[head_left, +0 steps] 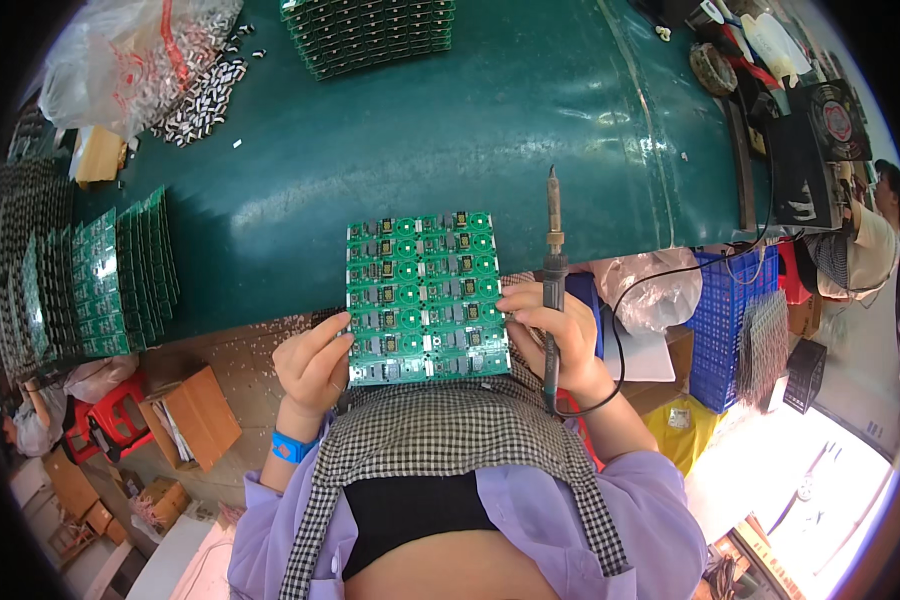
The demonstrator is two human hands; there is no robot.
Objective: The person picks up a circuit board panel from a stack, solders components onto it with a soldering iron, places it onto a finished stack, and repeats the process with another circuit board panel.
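Observation:
I hold a green circuit board panel [422, 295] upright in front of me, with several rows of small boards on it. My left hand [313, 365] grips its lower left edge. My right hand [550, 335] steadies the right edge with its fingertips and also grips a soldering iron [553, 270], tip pointing up and away from me. The iron's black cord [630, 300] loops off to the right.
A dark green table [420, 130] lies ahead. Stacks of green boards stand at the left [100, 280] and at the far top [370, 35]. A clear bag of small parts [140, 60] sits top left. A blue crate [735, 320], a fan [835, 120] and another person [875, 235] are at the right.

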